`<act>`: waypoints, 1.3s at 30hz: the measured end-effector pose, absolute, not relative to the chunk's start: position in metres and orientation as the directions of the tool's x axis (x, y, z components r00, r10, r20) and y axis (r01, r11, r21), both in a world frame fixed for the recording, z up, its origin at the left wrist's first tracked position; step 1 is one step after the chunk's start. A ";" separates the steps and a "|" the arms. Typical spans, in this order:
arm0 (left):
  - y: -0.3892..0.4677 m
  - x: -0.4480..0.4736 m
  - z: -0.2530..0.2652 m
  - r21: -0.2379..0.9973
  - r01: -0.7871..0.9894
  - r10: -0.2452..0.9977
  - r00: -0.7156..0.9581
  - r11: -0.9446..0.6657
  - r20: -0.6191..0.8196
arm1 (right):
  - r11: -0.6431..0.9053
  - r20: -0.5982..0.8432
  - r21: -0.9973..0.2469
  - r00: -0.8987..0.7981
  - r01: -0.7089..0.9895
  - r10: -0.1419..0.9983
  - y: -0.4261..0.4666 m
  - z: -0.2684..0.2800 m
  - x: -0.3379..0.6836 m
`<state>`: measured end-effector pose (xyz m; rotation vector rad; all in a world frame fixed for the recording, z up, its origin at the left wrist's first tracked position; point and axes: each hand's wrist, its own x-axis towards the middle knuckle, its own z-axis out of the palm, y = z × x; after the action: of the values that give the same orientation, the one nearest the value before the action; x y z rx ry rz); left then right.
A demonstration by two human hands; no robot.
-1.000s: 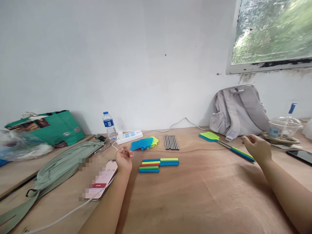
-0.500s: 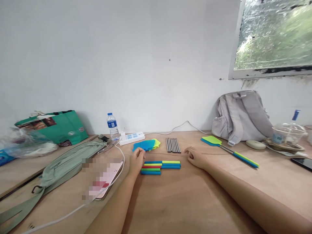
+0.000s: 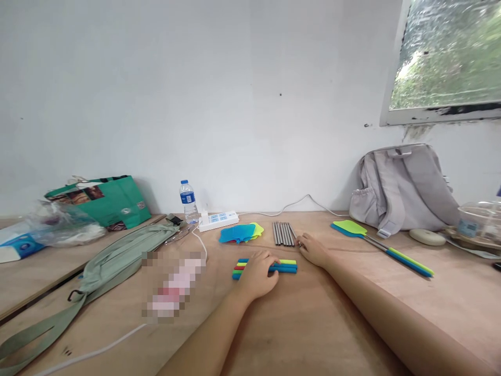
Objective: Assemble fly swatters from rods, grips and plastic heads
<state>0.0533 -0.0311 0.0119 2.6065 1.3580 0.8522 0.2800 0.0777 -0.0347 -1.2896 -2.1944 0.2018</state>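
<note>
My left hand point(image 3: 256, 275) lies over a row of coloured tubes point(image 3: 288, 270), with thumb and index finger apart and fingertips resting on them. The tubes are blue, yellow, red and green, and the hand hides their middle. At the right side of several thin metal rods point(image 3: 282, 234), my right hand point(image 3: 313, 250) has its fingers closed on the near end of the outermost rod, which is slightly slanted. Behind the tubes is a stack of blue and yellow fly swatter heads point(image 3: 237, 233). Two whole fly swatters point(image 3: 378, 245) lie to the right, with yellow and blue handles.
At the back stand a power strip point(image 3: 219, 221), a water bottle point(image 3: 189, 203) and a grey backpack point(image 3: 401, 188). Leftward are a green waist bag point(image 3: 125, 256), a blurred phone-like shape point(image 3: 174, 287), a white cable point(image 3: 105, 345) and a green shopping bag point(image 3: 129, 203). A plastic bowl point(image 3: 479, 219) sits far right.
My left hand has moved right, from beside the tubes to over them. My right hand has reached the rods and closed on the rightmost one. The view has turned slightly left.
</note>
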 end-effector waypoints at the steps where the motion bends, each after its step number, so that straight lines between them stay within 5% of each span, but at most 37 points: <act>1: -0.031 0.054 0.012 0.305 0.732 0.775 0.469 -0.610 0.424 | 0.502 0.403 -0.420 -0.340 0.757 0.850 0.077 -0.035 0.280; 10: -0.029 0.051 0.008 0.306 0.694 0.750 0.529 -0.651 0.396 | 0.280 0.366 -0.700 -0.007 0.657 0.931 0.076 -0.034 0.294; 16: -0.031 0.051 0.009 0.345 0.670 0.751 0.539 -0.657 0.382 | 0.199 0.293 -0.928 0.285 0.316 0.913 0.078 -0.034 0.304; 20: -0.033 0.050 0.011 0.383 0.666 0.768 0.535 -0.640 0.353 | 0.239 0.230 -0.970 0.411 0.031 0.882 0.074 -0.033 0.309; 28: -0.033 0.049 0.011 0.457 0.610 0.760 0.565 -0.647 0.321 | 0.170 0.123 -0.959 0.209 -0.226 0.970 0.010 -0.036 0.284; 39: -0.025 0.048 0.004 0.446 0.577 0.726 0.594 -0.684 0.345 | 0.059 0.056 -0.998 -0.147 0.021 0.987 -0.020 -0.027 0.276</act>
<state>0.0478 -0.0255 0.0036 2.5376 1.0654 0.7403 0.2763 -0.0197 -0.0270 -1.1112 -1.3624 1.2609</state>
